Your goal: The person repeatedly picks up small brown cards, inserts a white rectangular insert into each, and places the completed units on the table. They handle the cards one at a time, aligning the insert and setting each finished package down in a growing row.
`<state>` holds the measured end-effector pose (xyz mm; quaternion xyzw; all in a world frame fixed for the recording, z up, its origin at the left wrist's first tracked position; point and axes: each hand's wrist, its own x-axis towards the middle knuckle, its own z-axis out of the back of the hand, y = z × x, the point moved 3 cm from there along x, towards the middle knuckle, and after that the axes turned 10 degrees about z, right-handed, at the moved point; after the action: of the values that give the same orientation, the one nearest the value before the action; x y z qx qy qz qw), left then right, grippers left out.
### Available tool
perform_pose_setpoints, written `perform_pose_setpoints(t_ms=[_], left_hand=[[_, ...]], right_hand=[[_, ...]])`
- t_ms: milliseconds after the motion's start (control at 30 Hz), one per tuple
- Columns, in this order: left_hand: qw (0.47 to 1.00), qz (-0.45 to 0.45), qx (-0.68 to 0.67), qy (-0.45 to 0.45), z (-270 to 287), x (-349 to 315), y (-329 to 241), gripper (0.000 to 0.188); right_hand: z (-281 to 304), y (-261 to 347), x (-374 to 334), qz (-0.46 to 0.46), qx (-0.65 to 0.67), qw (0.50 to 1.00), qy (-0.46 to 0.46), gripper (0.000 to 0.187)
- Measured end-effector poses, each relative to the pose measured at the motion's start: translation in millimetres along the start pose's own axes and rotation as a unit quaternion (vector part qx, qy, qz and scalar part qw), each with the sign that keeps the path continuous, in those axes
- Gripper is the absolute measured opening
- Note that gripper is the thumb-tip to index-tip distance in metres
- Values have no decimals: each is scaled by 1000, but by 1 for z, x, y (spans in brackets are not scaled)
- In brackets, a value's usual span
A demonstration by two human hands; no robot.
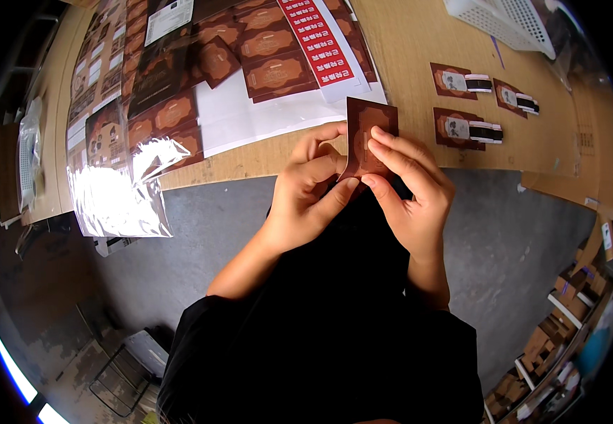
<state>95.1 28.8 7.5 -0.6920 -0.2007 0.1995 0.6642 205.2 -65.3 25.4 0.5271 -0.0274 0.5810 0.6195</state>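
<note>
A small brown-red printed card (371, 120), creased along its left side, is held upright between my hands at the table's front edge. My left hand (303, 187) pinches its left edge and lower corner with thumb and fingers. My right hand (416, 180) grips the card's right side, fingers on its face and thumb at the bottom. Beyond my hands, similar brown cards (275, 44) lie in rows on a white sheet (239, 127). A strip of red labels with white print (320, 49) rests over them.
To the right lie three brown cards, the nearest card (448, 134) bearing a black-and-white banded piece (486, 132). A white perforated basket (501, 25) stands at the far right. Shiny clear plastic packaging (116, 201) overhangs the table's front left edge. Cartons (571, 290) stand lower right.
</note>
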Motion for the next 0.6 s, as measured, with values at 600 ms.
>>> perform_pose_setpoints(t_ms=[600], left_hand=[[984,74,-140,84,-10,5,5,19]], right_hand=[[-3,14,-8,141,-344,923,-99,10]])
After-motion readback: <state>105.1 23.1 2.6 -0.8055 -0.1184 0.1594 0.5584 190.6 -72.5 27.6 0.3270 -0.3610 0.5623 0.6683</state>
